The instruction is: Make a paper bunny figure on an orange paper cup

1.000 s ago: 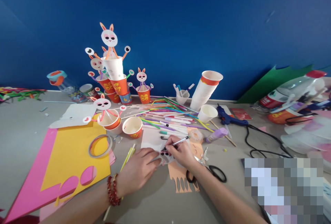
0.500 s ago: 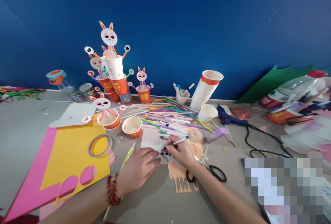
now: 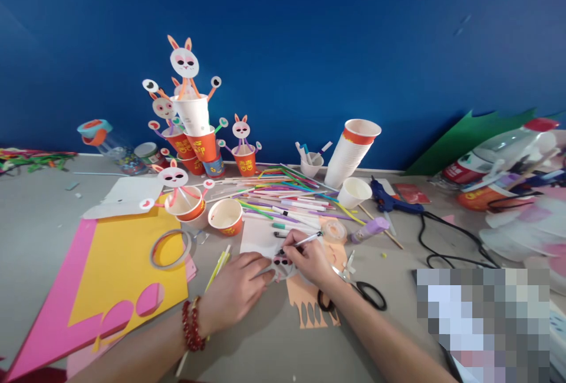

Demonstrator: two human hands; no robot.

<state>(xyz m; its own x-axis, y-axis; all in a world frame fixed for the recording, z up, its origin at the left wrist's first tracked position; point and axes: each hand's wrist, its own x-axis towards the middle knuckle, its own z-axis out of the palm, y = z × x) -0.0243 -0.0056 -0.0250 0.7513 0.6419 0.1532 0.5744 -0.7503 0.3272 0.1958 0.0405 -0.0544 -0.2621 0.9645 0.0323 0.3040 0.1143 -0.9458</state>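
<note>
In the head view, my right hand is closed round a pen, its tip down at a round paper rabbit face with dark eyes. Fingers stretched flat, my left hand rests on the face's left edge and steadies it. A white sheet lies just behind the face. Under my right forearm are black-handled scissors and a peach sheet with leaf-shaped cut-outs. A capped marker is beside my right fingers.
Paper-cup rabbits stand at the back left. Yellow card and a tape roll lie left. Several coloured sticks spread behind my hands. To the right are stacked cups, a glue stick and a corded glue gun.
Both hands keep nearly the same place, with the pen still at the rabbit face. The whole view has shifted very slightly.
</note>
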